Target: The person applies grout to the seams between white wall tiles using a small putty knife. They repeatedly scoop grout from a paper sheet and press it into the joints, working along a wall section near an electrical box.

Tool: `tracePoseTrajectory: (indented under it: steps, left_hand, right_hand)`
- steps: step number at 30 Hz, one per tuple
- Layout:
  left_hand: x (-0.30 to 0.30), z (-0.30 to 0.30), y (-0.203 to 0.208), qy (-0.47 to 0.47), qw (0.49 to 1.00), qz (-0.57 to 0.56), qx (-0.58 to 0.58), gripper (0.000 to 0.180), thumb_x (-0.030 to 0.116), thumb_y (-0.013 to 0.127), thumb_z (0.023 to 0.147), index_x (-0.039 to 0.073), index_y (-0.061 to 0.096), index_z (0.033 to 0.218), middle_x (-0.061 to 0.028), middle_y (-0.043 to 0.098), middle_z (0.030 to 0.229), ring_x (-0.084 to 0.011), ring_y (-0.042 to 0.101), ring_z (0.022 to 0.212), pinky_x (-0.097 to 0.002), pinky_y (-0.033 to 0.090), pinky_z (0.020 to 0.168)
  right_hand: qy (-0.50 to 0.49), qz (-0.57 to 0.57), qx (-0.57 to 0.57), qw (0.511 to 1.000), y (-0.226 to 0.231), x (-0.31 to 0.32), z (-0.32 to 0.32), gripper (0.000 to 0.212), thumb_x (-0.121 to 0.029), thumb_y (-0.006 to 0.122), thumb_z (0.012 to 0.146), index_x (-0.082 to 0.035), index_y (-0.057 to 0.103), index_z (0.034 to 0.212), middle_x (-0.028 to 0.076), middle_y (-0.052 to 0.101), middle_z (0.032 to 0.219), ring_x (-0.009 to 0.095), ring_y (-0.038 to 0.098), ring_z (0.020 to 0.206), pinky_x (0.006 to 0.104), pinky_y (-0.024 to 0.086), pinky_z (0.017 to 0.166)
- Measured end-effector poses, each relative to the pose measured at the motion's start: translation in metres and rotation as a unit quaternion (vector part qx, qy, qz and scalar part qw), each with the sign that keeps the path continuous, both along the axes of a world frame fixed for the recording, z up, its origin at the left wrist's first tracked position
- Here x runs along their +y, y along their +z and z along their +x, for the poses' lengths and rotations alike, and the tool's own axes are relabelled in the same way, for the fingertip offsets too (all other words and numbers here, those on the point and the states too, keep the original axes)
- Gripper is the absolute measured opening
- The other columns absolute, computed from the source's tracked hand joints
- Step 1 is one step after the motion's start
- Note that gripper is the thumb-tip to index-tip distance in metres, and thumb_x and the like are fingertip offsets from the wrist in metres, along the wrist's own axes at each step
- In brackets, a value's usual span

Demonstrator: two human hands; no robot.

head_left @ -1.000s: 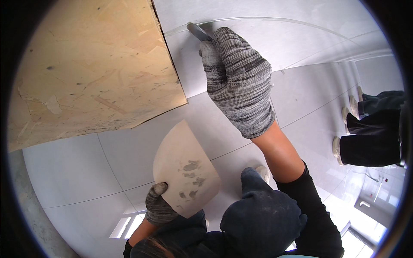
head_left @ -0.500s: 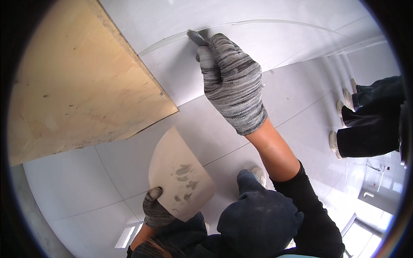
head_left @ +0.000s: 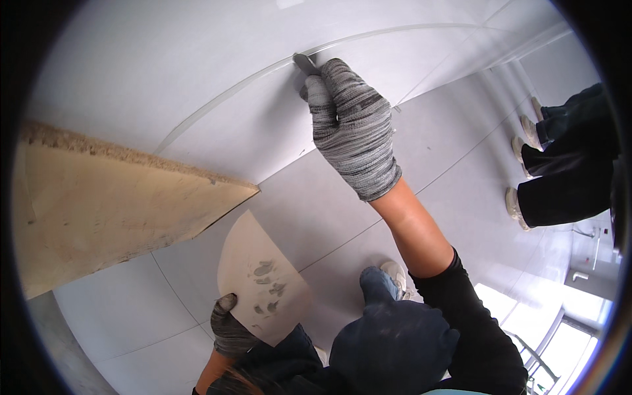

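My right hand point(head_left: 355, 128), in a grey striped knit glove, pinches a small grey scraper blade point(head_left: 305, 63). Its tip rests on a pale seam point(head_left: 224, 97) that runs along the light grey tiled wall; the glove hides the rest of the tool. Low and to the left, my left hand point(head_left: 234, 329), gloved alike, grips the edge of a cream sheet point(head_left: 284, 309) with one curved and one straight side. The thumb lies on top of the sheet. Several dark grey dabs of paste point(head_left: 265, 268) are on it.
A wooden board point(head_left: 112, 204) with a rough edge stands by the wall at left. My bent knee point(head_left: 395, 345) is below my right arm. Other people's dark-trousered legs point(head_left: 559, 201) and pale shoes are at the right. Large grey tiles point(head_left: 329, 191) cover the floor.
My view has shifted, so the board sits lower and shows more of its edge, and more wall is seen. Both hands keep their holds; the blade stays at the seam.
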State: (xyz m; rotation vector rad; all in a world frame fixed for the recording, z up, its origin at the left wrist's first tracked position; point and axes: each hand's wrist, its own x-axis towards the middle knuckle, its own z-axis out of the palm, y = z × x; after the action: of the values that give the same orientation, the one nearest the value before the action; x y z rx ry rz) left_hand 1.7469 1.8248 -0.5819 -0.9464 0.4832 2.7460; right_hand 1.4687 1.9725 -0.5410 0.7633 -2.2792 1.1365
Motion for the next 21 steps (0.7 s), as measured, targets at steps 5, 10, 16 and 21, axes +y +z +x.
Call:
tracePoseTrajectory:
  steps: [5, 10, 16, 21]
  left_hand:
    - [0.001, -0.010, 0.013, -0.024, 0.999, -0.037, 0.000, 0.086, 0.028, 0.065, 0.071, 0.000, 0.026, 0.143, -0.0228, 0.041, 0.139, -0.0419, 0.042, 0.127, -0.0550, 0.035, 0.106]
    - [0.002, -0.025, 0.024, -0.062, 0.997, -0.034, -0.011, 0.084, 0.028, 0.064, 0.073, -0.001, 0.027, 0.143, -0.0229, 0.042, 0.137, -0.0418, 0.043, 0.126, -0.0544, 0.036, 0.105]
    - [0.014, -0.051, 0.032, -0.105, 0.993, -0.038, 0.021, 0.081, 0.029, 0.062, 0.076, -0.001, 0.026, 0.143, -0.0230, 0.042, 0.137, -0.0409, 0.043, 0.126, -0.0537, 0.036, 0.106]
    - [0.032, -0.079, 0.021, -0.109, 0.993, -0.018, 0.040, 0.081, 0.030, 0.061, 0.077, -0.001, 0.026, 0.143, -0.0229, 0.042, 0.137, -0.0405, 0.043, 0.126, -0.0529, 0.036, 0.106]
  right_hand:
    - [-0.027, -0.044, -0.006, 0.999, -0.005, 0.014, -0.011, 0.012, -0.012, 0.055, 0.092, -0.001, 0.058, 0.092, 0.014, 0.064, 0.075, 0.030, 0.064, 0.066, 0.0355, 0.052, 0.061]
    - [-0.185, -0.049, 0.017, 0.981, 0.004, 0.058, -0.045, 0.026, -0.003, 0.053, 0.087, 0.002, 0.059, 0.112, 0.015, 0.064, 0.076, 0.022, 0.066, 0.069, 0.0300, 0.052, 0.069]
    - [-0.173, -0.307, -0.025, 0.936, 0.032, 0.145, -0.055, 0.022, -0.016, 0.041, 0.101, 0.002, 0.052, 0.092, 0.008, 0.062, 0.069, 0.015, 0.063, 0.061, 0.0278, 0.055, 0.060]
    - [0.036, -0.121, -0.199, 0.972, 0.007, 0.129, 0.028, 0.012, -0.009, 0.051, 0.094, 0.002, 0.053, 0.093, 0.005, 0.057, 0.067, 0.012, 0.053, 0.059, 0.0246, 0.048, 0.063]
